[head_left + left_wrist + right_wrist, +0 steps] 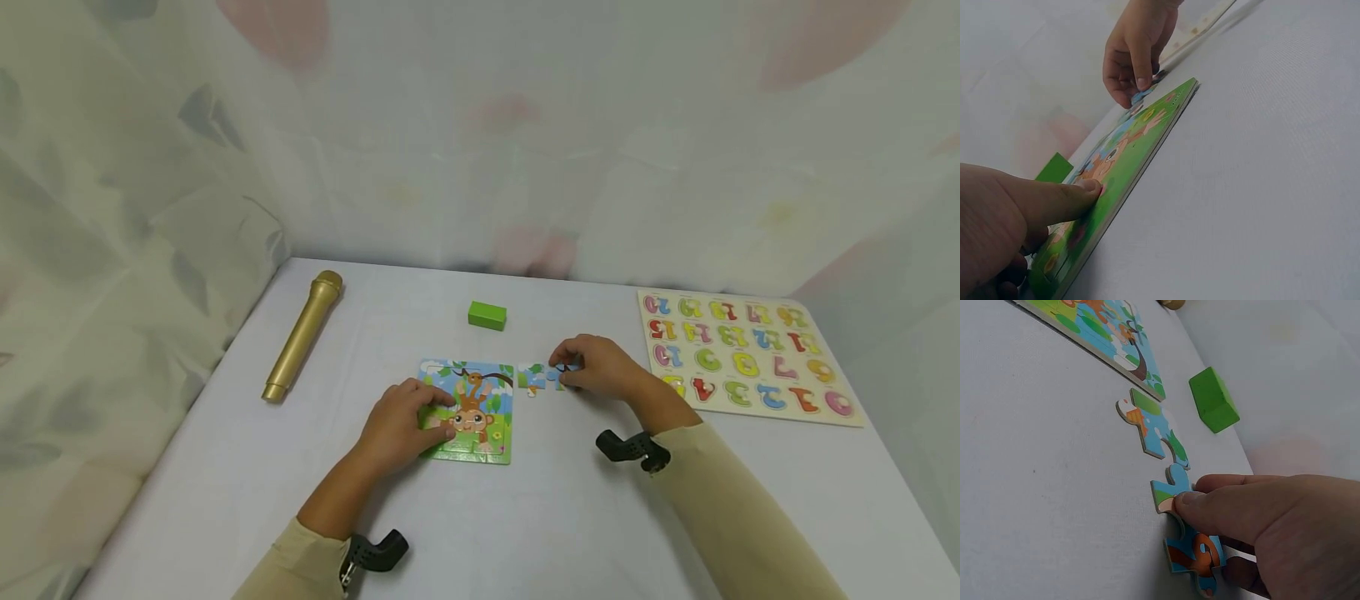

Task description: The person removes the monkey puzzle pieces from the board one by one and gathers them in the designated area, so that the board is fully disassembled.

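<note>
A square jigsaw puzzle [487,450] with a cartoon monkey lies on the white table. My left hand [401,421] rests over its left side, the thumb [1088,187] lying on the picture face; the other fingers are partly hidden in the left wrist view. To the puzzle's right, my right hand [600,367] pinches a blue jigsaw piece [1163,487] between thumb and fingers. Against it lies another piece with an orange curl [1179,556], partly under the hand; whether they are joined I cannot tell. A loose jigsaw piece [1154,428] lies between the puzzle and the right hand.
Behind the puzzle lies a green block [487,316]. A gold microphone [303,337] lies at the left, and a board of coloured numbers [750,354] at the right. Patterned cloth [450,142] hangs along the table's back and sides.
</note>
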`<state>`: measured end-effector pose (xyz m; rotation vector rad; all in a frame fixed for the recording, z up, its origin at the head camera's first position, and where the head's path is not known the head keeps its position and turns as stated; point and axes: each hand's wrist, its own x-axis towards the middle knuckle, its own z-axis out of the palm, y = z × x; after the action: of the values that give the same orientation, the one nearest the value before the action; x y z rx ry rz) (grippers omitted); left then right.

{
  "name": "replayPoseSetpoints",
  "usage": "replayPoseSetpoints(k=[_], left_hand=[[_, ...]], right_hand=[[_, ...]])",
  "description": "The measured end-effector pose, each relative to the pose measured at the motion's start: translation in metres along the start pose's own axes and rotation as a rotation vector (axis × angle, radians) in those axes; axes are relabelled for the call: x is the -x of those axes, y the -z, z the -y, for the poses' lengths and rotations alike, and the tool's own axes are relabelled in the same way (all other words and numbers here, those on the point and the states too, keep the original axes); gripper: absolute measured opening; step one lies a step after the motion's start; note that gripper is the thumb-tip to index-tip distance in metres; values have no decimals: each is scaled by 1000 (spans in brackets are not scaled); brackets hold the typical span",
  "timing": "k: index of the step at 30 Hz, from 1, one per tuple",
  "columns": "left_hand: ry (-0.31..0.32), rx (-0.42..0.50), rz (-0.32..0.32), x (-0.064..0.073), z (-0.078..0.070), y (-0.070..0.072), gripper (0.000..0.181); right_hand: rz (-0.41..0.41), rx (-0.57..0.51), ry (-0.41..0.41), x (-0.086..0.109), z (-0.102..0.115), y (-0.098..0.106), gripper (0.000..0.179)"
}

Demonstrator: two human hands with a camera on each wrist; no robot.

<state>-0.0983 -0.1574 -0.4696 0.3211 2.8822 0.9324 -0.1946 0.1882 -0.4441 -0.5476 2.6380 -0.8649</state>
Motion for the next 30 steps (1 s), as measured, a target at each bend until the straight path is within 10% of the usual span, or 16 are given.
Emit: replayPoseSetpoints(k=[30], left_hand=[[-26, -124, -65, 9, -22, 1, 33]], right_hand=[[-29, 7, 10, -1, 7, 3, 18]])
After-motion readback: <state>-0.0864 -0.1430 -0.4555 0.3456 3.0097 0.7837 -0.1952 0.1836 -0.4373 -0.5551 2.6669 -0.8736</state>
